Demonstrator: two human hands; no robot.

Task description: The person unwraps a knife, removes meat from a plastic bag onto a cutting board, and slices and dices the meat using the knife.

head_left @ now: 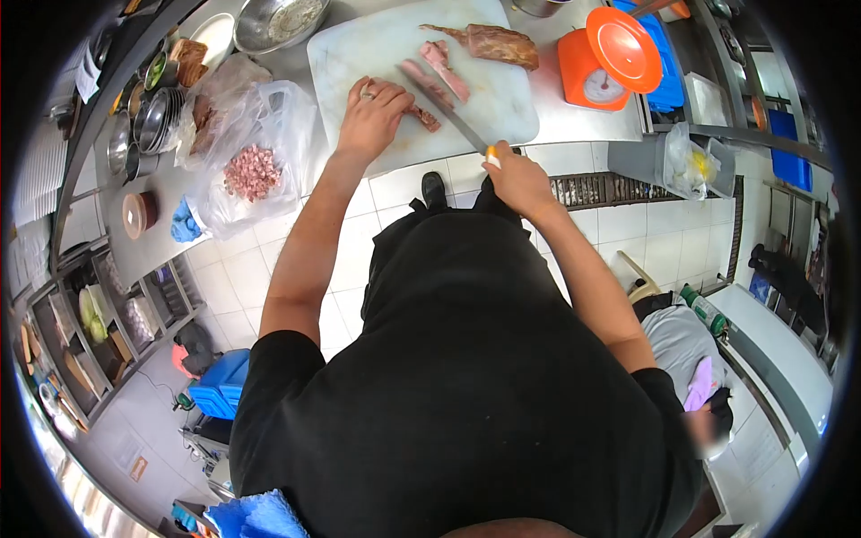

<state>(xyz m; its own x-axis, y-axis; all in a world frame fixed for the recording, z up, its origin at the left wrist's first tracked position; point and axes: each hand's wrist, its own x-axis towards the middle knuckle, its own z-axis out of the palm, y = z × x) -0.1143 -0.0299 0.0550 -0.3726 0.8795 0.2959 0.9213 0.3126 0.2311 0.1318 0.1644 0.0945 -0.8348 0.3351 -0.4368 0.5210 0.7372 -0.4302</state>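
Note:
My right hand (516, 179) is closed round the yellow-and-white handle of a knife (453, 117), whose blade points up and left over a white cutting board (502, 103). My left hand (377, 106), with a ring on one finger, lies at the left part of the board, fingers bent and close together; a small dark-edged piece of meat (423, 118) sticks out beside it. Whether the fingers grip anything is hidden. Pink strips of meat (446, 70) lie beyond the blade, and a larger browned piece (502, 45) rests at the top right of the board.
Left of the board, a clear plastic bag (291, 117) holds diced pink meat (252, 172). A metal bowl (282, 20) stands behind it. An orange scale (596, 76) is at the right. Another person (682, 345) is at the lower right.

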